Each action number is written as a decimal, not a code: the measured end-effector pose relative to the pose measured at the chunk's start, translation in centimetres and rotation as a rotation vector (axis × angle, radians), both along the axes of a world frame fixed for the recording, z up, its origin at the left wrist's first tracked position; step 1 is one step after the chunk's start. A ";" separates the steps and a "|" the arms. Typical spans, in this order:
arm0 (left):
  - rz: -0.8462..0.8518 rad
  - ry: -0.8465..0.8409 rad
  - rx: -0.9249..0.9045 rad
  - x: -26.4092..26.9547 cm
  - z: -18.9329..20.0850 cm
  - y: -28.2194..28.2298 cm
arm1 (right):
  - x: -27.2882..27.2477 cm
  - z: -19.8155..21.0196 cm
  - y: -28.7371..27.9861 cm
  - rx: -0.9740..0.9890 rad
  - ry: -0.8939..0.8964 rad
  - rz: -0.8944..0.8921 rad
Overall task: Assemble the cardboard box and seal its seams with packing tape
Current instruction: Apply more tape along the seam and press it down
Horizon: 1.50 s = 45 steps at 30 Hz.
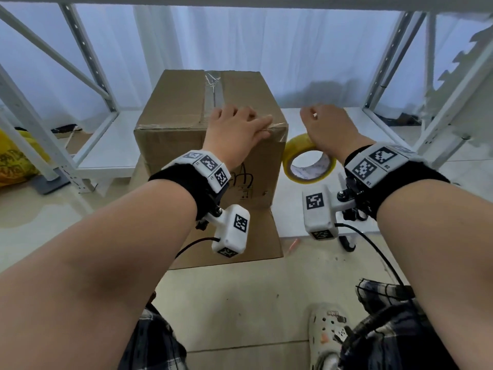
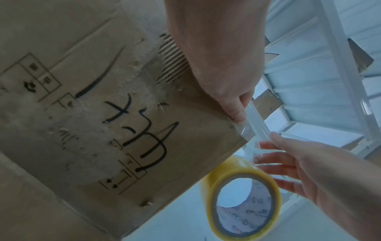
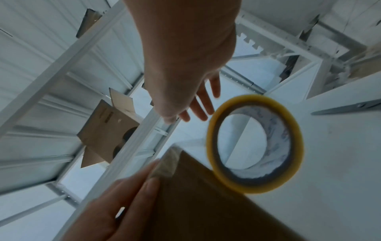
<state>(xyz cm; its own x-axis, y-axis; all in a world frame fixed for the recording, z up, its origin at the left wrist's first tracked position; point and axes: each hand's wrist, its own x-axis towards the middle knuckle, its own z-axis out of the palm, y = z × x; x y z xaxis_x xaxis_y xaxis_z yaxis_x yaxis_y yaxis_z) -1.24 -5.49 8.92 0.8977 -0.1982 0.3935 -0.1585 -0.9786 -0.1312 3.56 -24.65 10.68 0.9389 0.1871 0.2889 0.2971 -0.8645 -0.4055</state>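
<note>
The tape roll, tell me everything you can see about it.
The tape roll is a yellowish ring of clear packing tape on a pale printed core. It stands on edge beside the cardboard box, hole toward the camera. A clear strip runs from it up to the box's top corner, where the left hand presses it. The right hand is spread just above it; contact is unclear.

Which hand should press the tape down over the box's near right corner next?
Left. The left hand already lies flat on the box at that corner, on the tape strip; the right hand is off beside the tape roll.
</note>
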 end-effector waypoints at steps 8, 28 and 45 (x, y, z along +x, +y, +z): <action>-0.057 0.033 -0.003 0.2 0.5 -0.1 | -1.2 -1.8 -2.2 -0.091 0.173 0.201; -0.087 0.016 0.019 1.1 0.1 -0.7 | 0.1 -4.0 -2.4 -0.236 0.045 0.137; -0.087 0.057 0.003 0.9 0.5 -1.2 | -0.4 -3.8 0.0 -0.417 0.109 0.208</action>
<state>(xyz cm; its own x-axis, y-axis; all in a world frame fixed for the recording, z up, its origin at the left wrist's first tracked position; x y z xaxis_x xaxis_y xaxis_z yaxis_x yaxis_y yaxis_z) -0.36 -6.69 9.37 0.8979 -0.2774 0.3417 -0.2503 -0.9604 -0.1222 3.16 -24.60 6.87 0.8900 0.4531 0.0513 0.4558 -0.8869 -0.0747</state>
